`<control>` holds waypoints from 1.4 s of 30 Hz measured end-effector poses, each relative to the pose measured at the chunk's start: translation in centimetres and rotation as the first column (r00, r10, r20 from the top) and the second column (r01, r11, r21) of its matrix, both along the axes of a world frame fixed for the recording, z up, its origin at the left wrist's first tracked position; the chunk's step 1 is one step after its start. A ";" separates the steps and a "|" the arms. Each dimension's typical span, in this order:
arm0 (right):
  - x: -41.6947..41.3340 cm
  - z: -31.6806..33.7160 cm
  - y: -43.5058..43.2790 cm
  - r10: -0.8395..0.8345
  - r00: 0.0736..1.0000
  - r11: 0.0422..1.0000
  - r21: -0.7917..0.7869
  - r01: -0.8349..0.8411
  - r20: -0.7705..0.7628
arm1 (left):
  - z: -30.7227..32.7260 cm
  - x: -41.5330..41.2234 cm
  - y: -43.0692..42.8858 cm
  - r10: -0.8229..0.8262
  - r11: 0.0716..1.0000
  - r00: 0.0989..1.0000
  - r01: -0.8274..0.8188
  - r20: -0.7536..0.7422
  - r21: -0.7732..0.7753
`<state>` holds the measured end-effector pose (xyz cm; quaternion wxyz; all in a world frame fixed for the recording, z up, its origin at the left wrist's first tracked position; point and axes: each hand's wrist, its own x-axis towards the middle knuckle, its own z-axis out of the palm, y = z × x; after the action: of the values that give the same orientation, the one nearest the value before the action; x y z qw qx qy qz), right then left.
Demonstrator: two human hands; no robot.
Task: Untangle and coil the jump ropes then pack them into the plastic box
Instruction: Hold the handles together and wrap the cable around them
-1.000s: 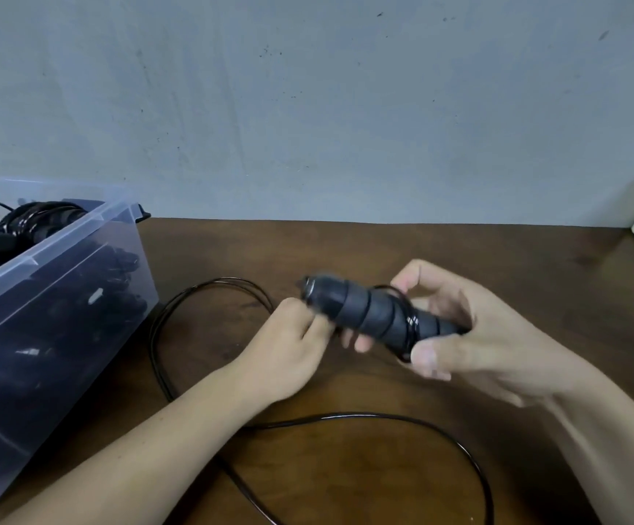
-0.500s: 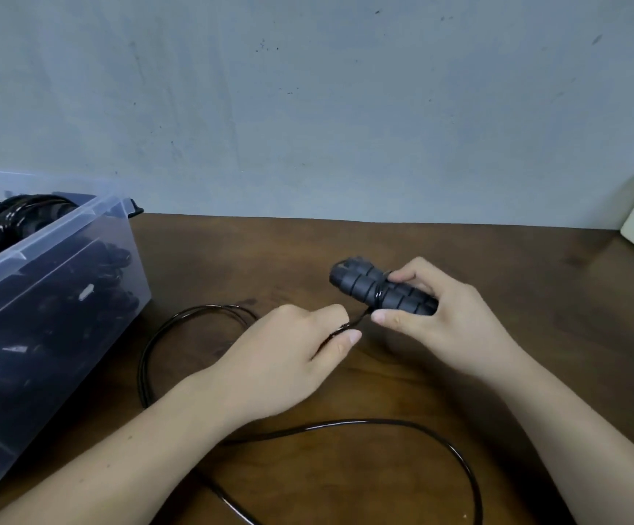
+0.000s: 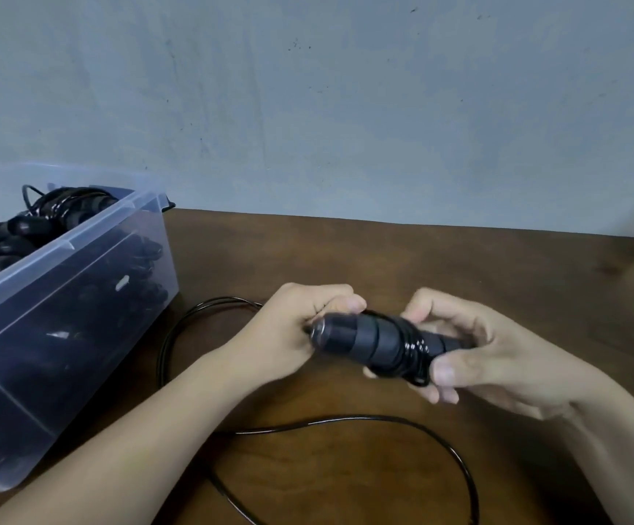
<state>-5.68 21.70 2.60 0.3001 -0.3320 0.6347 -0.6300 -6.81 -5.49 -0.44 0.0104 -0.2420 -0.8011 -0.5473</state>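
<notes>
Head view, mid-frame: fingers of the right hand (image 3: 497, 354) clamp the handle (image 3: 364, 341), the left hand (image 3: 292, 327) curls at its capped end, seemingly pinching the cord (image 3: 345, 419); slack there could loosen the wraps and snarl loops on the tabletop (image 3: 383, 259) beside the plastic box (image 3: 80, 270).

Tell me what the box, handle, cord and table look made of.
The box: clear plastic, slightly frosted; the contents show through. The handle: matte black, ridged, probably foam or rubber. The cord: glossy black, likely plastic-coated; it glints. The table: dark brown wood or veneer, grain visible.
</notes>
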 end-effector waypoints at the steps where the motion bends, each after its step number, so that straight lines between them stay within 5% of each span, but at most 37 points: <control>1: 0.0 0.0 0.1 0.002 1.000 0.997 -0.072 0.000 0.021 | -0.6 -0.1 0.2 0.004 1.000 1.000 -0.004 -0.012 -0.005; 5: -0.3 0.2 0.3 -0.172 0.984 0.951 -0.253 0.177 0.041 | -0.9 1.0 1.4 0.008 0.966 0.986 -0.050 -0.164 -0.253; 10: -0.7 -0.5 -0.8 -0.489 0.868 0.858 -0.225 0.462 -0.082 | -1.4 1.2 2.9 -0.006 0.901 0.993 -0.046 -0.120 -0.431; 14: -1.0 -1.6 -1.3 -0.659 0.635 0.723 -0.108 0.682 -0.403 | -1.3 1.8 3.1 -0.060 0.832 0.987 -0.033 -0.149 -0.554; 18: -2.0 -3.3 -0.8 -0.532 0.444 0.638 0.004 0.770 -0.721 | -0.8 2.5 3.3 -0.112 0.778 0.971 -0.046 -0.211 -0.626; 24: -2.8 -4.3 -0.9 -0.478 0.545 0.622 0.173 0.764 -0.688 | 0.7 2.1 1.5 -0.023 0.911 0.945 -0.115 -0.326 -0.397; 31: -1.0 -4.0 -2.4 -0.271 0.884 0.874 0.286 0.392 -0.382 | 1.9 0.7 -0.7 0.116 0.972 0.935 -0.176 -0.334 -0.156; 37: 0.1 -2.2 -2.1 -0.070 0.997 0.991 0.109 0.074 -0.035 | 1.2 -0.9 -2.1 0.055 0.991 0.980 -0.077 -0.193 -0.106; 42: -0.1 -0.6 -0.7 -0.121 0.993 0.988 -0.093 0.122 0.014 | -0.6 -1.3 -1.1 0.045 0.977 0.987 -0.075 -0.152 -0.200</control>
<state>-5.77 21.01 2.04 0.2477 -0.3038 0.6222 -0.6776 -8.10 -6.58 -1.04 0.0606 -0.2570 -0.8572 -0.4421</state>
